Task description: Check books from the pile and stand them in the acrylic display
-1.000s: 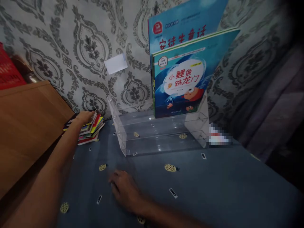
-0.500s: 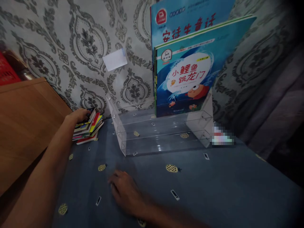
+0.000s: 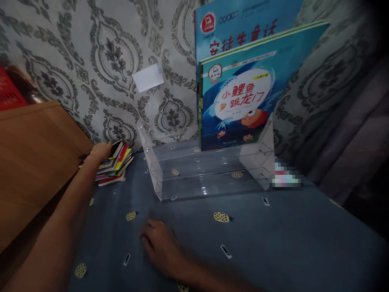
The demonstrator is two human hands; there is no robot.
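Note:
At the far left, my left hand is closed on a dark-covered book at the top of a pile of books; its fingertips are hidden behind the hand. The pile is uneven, with red, yellow and white covers showing. My right hand hovers or rests low over the tablecloth, I cannot tell which. Its fingers are loosely bent, slightly blurred, and nothing shows in them. A clear acrylic book stand is in the middle. On its right side a blue fish picture book leans in front of a taller blue book.
A wooden panel rises at the left edge beside the pile, with a red item behind it. Patterned wallpaper bears a white card. A pixelated item lies right of the stand. Dark blue cloth covers the table.
My left hand has drawn a little to the left and down, and the top book has shifted left with it. My right hand has barely moved.

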